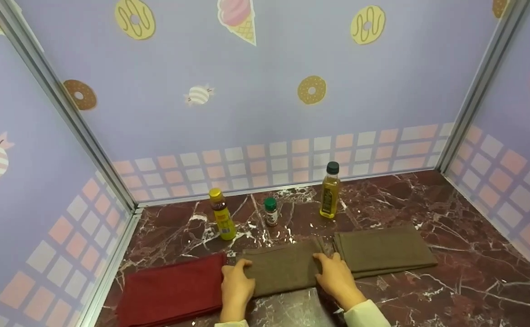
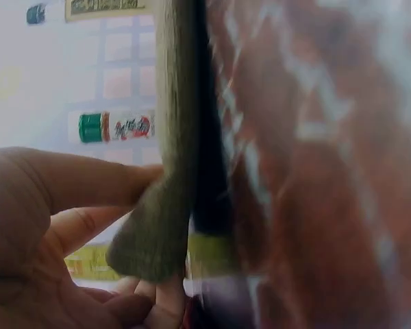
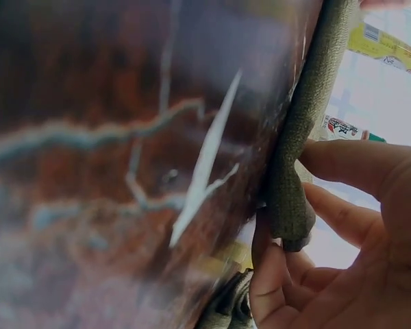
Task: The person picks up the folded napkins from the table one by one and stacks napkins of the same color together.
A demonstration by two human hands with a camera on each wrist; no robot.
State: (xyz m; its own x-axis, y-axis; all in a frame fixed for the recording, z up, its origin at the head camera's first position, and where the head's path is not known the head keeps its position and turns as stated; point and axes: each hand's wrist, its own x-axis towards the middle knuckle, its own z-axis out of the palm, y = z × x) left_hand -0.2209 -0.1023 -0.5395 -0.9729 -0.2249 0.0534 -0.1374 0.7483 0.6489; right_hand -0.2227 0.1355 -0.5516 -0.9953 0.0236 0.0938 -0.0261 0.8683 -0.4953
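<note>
Olive cloth (image 1: 283, 271), folded, lies flat at lower centre of the head view on the counter (image 1: 451, 290), between a red cloth (image 1: 169, 293) and a second olive cloth (image 1: 383, 250). Left hand (image 1: 235, 286) pinches its left edge; right hand (image 1: 335, 277) pinches the right edge. Likely soft, light and floppy, so best taken by both end edges together.

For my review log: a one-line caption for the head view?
Left hand and right hand pinch the middle olive cloth on the marble counter.
</note>
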